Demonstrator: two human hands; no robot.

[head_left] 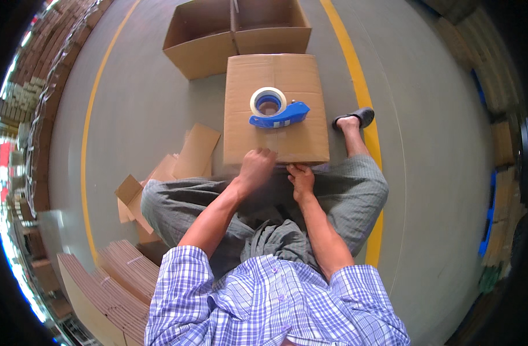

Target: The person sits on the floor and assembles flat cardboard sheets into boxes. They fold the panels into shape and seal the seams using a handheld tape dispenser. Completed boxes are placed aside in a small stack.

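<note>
A closed brown cardboard box (298, 141) stands in front of my crossed legs. On its top lies a blue tape dispenser (292, 115) carrying a roll of pale tape (255, 102), touched by neither hand. My left hand (258, 168), slightly blurred, is closed in a fist at the box's near top edge, left of the middle. Just to its right and a little lower, my right hand (301, 180) has its fingers bent together against the near edge. Whatever either hand pinches is hidden. The box's near side is mostly out of sight.
Beyond the closed box stands an open divided carton (200, 55). Loose cardboard pieces (194, 153) lie left of my leg, with stacked flat cartons (117, 288) nearer my left side. Yellow floor lines (356, 63) run along both sides; stacked goods (59, 52) line the far left.
</note>
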